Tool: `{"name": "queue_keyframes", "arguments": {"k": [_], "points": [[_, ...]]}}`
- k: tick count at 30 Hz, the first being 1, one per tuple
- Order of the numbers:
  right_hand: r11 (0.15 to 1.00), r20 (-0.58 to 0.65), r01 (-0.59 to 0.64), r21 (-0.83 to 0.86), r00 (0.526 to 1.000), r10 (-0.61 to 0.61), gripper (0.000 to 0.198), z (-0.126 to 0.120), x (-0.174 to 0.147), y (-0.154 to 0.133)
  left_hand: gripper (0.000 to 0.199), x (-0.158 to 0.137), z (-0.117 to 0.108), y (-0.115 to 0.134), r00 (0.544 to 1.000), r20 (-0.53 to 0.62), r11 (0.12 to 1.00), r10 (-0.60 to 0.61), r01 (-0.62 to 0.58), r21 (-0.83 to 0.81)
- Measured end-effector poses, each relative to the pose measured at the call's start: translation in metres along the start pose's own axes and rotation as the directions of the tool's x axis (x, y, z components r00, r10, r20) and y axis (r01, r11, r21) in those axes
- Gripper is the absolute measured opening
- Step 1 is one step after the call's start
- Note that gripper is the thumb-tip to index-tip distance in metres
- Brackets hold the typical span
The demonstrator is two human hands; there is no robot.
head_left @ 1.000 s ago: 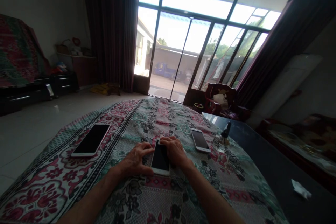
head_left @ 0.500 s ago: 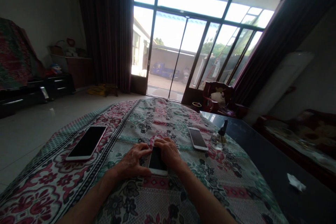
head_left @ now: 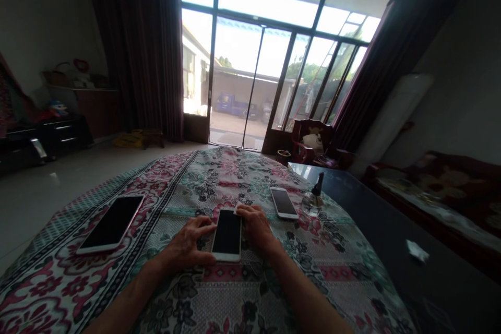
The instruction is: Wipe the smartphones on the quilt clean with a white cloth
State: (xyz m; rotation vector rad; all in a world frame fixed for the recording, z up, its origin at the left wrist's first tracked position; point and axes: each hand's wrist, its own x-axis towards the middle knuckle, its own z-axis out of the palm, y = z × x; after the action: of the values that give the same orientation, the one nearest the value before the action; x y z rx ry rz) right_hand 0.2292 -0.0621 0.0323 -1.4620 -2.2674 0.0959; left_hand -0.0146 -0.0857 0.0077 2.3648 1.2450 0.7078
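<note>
A white-framed smartphone lies screen up on the patterned tablecloth. My left hand holds it along its left edge, thumb at the lower corner and fingers higher up. At the phone's upper right edge, my right hand has its fingers closed on a white tissue, mostly covered by the hand. Another phone with a dark screen lies to the left, and a smaller white phone lies to the right.
A clear glass bottle with a black top stands right of the small phone. Beyond the cloth runs a dark glossy table bearing a crumpled white paper. A wooden chair stands near the glass doors.
My right hand has slid off the screen to the phone's right edge, uncovering the screen. My left hand stays at the left edge. The view has turned slightly right.
</note>
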Motion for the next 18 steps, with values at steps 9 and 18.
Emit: {"name": "queue_keyframes", "arguments": {"k": [9, 18], "points": [[0.991, 0.07, 0.133, -0.015, 0.989, -0.132, 0.033, -0.013, -0.029, -0.024, 0.072, 0.0, 0.004, -0.005, 0.999, -0.031, 1.0, 0.026, -0.026, 0.004], [0.973, 0.148, 0.23, 0.022, 0.962, -0.231, 0.024, -0.015, -0.066, -0.034, 0.071, 0.0, 0.0, 0.002, 1.0, -0.018, 1.0, 0.004, -0.004, -0.021]]}}
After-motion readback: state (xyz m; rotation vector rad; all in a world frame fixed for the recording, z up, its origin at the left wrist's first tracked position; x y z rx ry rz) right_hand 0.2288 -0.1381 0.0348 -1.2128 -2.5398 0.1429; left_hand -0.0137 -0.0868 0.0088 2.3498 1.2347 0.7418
